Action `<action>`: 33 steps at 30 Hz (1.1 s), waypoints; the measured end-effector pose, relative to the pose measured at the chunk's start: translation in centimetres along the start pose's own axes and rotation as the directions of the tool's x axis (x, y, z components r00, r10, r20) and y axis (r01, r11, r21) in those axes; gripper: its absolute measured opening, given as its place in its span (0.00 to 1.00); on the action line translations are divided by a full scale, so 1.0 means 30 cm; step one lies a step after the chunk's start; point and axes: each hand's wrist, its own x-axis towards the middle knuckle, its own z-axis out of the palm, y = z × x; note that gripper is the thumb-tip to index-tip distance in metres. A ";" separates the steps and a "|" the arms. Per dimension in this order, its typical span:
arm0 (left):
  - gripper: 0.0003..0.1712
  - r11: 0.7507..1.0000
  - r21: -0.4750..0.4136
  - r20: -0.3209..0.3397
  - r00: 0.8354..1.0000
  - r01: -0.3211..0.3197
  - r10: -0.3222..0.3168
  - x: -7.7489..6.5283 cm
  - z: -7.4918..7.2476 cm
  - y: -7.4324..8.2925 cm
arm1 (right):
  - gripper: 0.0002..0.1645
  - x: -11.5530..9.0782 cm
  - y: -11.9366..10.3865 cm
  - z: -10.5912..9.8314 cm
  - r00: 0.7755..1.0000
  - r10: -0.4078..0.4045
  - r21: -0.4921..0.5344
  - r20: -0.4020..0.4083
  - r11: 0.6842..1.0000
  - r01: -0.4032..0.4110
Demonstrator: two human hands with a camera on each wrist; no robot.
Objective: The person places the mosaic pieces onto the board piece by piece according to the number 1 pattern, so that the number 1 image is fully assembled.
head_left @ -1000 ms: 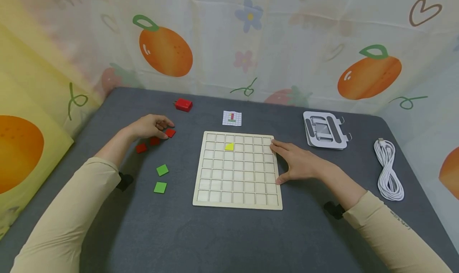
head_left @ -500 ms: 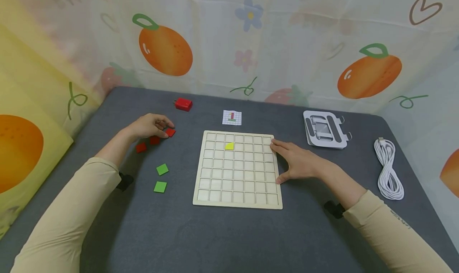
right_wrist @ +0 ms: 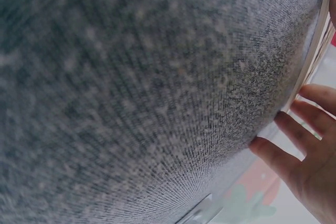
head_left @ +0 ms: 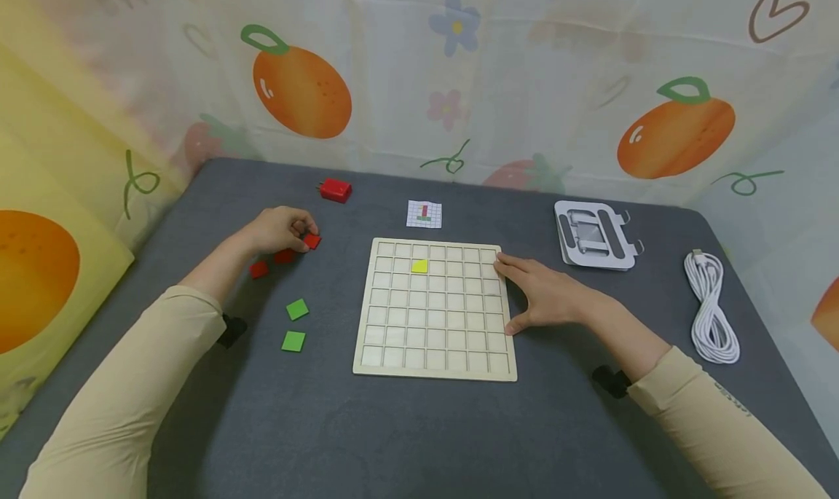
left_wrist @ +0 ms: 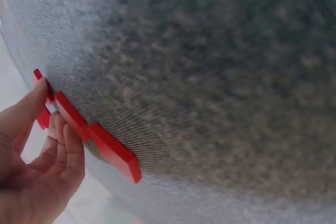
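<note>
Left grip (head_left: pixel 278 229) shifted slightly, pinching flat red tile (head_left: pixel 314 242).

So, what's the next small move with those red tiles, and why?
I'd probably lift the rightmost flat red square tile toward the pale wooden gridded board: the left grip appears to be pinching it, the board carries only one flat yellow tile, and the white gridded paper card shows red too.
</note>
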 end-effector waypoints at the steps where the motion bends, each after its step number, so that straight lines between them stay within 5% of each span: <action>1: 0.16 1.000 0.012 -0.002 1.000 -0.006 0.006 0.000 -0.001 0.004 | 0.67 0.000 0.000 -0.001 1.000 -0.005 0.000 -0.003 1.000 0.005; 20: 0.08 0.999 0.050 -0.134 0.991 0.010 -0.003 -0.009 0.008 0.035 | 0.67 -0.003 -0.002 -0.001 1.000 -0.012 0.007 -0.012 1.000 0.012; 33: 0.05 0.998 -0.002 -0.192 0.979 -0.066 0.064 0.003 0.024 0.076 | 0.67 -0.004 -0.002 -0.003 1.000 -0.007 0.011 -0.009 1.000 0.007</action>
